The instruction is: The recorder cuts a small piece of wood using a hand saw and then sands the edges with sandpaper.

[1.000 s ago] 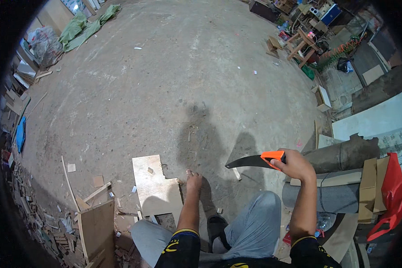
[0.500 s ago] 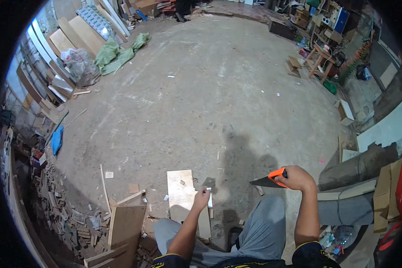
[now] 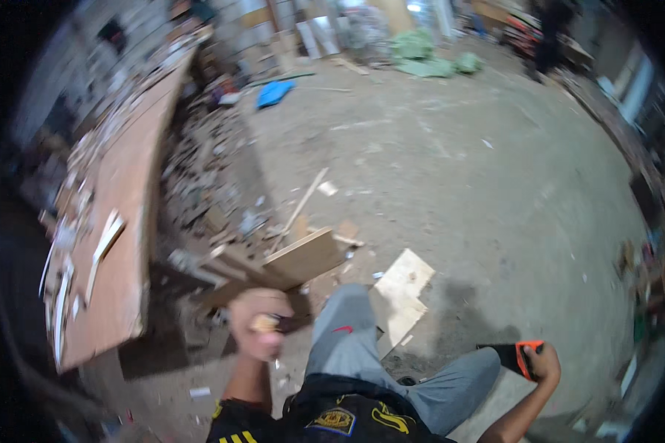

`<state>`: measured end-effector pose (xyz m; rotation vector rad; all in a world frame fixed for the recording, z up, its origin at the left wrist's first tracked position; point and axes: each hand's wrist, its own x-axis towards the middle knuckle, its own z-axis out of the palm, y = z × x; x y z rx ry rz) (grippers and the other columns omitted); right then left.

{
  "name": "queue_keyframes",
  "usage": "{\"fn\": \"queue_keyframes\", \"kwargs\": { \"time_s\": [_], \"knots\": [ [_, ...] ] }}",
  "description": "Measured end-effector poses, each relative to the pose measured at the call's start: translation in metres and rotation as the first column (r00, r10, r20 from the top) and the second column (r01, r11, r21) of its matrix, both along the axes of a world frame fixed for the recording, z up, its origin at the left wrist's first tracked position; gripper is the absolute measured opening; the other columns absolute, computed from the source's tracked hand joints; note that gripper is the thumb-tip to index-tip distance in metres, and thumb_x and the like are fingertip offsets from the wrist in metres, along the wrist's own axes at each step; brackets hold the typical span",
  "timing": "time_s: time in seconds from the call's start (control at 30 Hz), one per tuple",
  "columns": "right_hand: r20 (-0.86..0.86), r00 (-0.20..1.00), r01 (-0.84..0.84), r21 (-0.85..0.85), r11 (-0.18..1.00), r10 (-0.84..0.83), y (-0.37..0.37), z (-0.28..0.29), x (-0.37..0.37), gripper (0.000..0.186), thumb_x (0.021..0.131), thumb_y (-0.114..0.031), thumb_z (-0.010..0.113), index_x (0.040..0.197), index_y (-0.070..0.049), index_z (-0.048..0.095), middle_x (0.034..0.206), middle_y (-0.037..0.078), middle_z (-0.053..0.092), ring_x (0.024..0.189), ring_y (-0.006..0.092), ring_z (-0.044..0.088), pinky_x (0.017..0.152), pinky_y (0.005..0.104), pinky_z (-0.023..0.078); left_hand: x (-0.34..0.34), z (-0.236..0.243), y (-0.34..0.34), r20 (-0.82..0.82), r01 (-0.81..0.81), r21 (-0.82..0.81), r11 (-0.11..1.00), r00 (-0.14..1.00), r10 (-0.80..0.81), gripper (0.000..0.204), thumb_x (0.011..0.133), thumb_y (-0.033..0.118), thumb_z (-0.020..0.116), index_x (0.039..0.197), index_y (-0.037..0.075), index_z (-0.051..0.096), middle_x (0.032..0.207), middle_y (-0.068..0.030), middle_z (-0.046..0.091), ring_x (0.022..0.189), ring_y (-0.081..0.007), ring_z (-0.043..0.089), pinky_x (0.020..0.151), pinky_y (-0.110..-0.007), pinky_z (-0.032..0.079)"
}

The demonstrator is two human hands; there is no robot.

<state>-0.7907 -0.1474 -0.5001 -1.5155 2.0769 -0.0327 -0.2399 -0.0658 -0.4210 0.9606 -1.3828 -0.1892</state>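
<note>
My left hand (image 3: 260, 319) is raised at the lower middle left, blurred, its fingers closed round a small piece, apparently wood (image 3: 266, 323), with a pale end. My right hand (image 3: 541, 363) grips the orange-and-black handle of a handsaw (image 3: 511, 356) at lower right, its dark blade pointing left. Between my legs and the saw, a notched plywood sheet (image 3: 410, 273) lies on the concrete floor, partly hidden by my knee. An upright board (image 3: 303, 255) stands just beyond my left hand.
A long bench board (image 3: 125, 207) with wood strips runs along the left beside a pile of offcuts (image 3: 199, 177). A blue bag (image 3: 273, 94), green tarp (image 3: 414, 52) and leaning panels are at the back. A dark-clothed person (image 3: 547, 40) stands at the far right back.
The view has swung left toward the bench. My left hand moved from the plywood on the floor up and leftward, now closed on a small piece. The saw stays in my right hand.
</note>
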Motion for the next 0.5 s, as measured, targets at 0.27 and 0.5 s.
{"fn": "queue_keyframes", "kwargs": {
  "time_s": [0.27, 0.5],
  "knots": [
    [-0.052, 0.982, -0.181, 0.02, 0.983, 0.181, -0.034, -0.04, -0.014, 0.029, 0.079, -0.017, 0.072, 0.09, 0.007, 0.062, 0.076, 0.017, 0.065, 0.069, 0.023, 0.06, 0.066, 0.0398, 0.049, 0.121, 0.126, 0.126, 0.043, -0.66, -0.137, 0.739, 0.741, 0.67, 0.033, 0.094, 0.027, 0.041, 0.072, 0.004, 0.045, 0.058, 0.0003, 0.037, 0.045, -0.0061, 0.029, 0.04, -0.021, 0.025],
    [0.088, 0.916, -0.399, 0.283, 0.872, 0.39, -0.063, 0.01, 0.062, 0.036, 0.094, -0.029, 0.048, 0.105, 0.0, 0.065, 0.093, 0.028, 0.063, 0.092, 0.0378, 0.065, 0.074, 0.042, 0.048, 0.136, 0.106, 0.096, 0.403, -0.826, 0.322, 0.463, 0.562, 0.722, 0.037, 0.096, 0.032, 0.046, 0.07, 0.007, 0.047, 0.061, 0.0013, 0.043, 0.051, -0.0057, 0.038, 0.044, -0.022, 0.028]
  ]
}}
